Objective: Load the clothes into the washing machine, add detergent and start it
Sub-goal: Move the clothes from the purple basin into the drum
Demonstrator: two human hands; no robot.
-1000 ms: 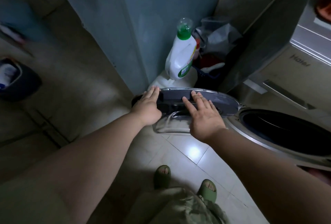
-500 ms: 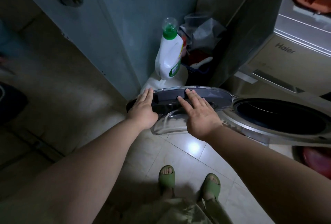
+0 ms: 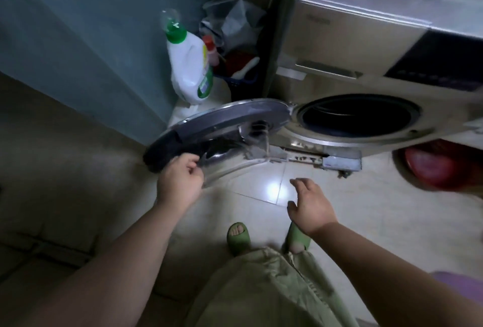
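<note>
- Washing machine (image 3: 339, 70) stood ahead and to my right, its drum opening (image 3: 358, 117) exposed and dark; whether clothes lay inside could not be told.
- Door (image 3: 230, 120) hung swung out to the left of the opening, hinged at its right edge, its long axis running from the hinge down-left toward my left hand (image 3: 180, 183).
- My left hand was at the door's free outer edge, fingers curled at the rim; contact looked likely, but a firm hold could not be confirmed.
- My right hand (image 3: 311, 206) hung over the floor tiles with fingers loose and spread, holding nothing, well apart from the door and below the drum opening.
- My 2 hands were apart, the left nearer the door, the right nearer the opening.
- Detergent bottle (image 3: 190, 70), white with a green cap, stood upright on the floor behind the door, against the blue wall (image 3: 91, 39).
- Red basin (image 3: 439, 167) sat under the machine's right side.
- Judgement: closing would call for a swing rightward about the hinge, best driven by the left hand.
</note>
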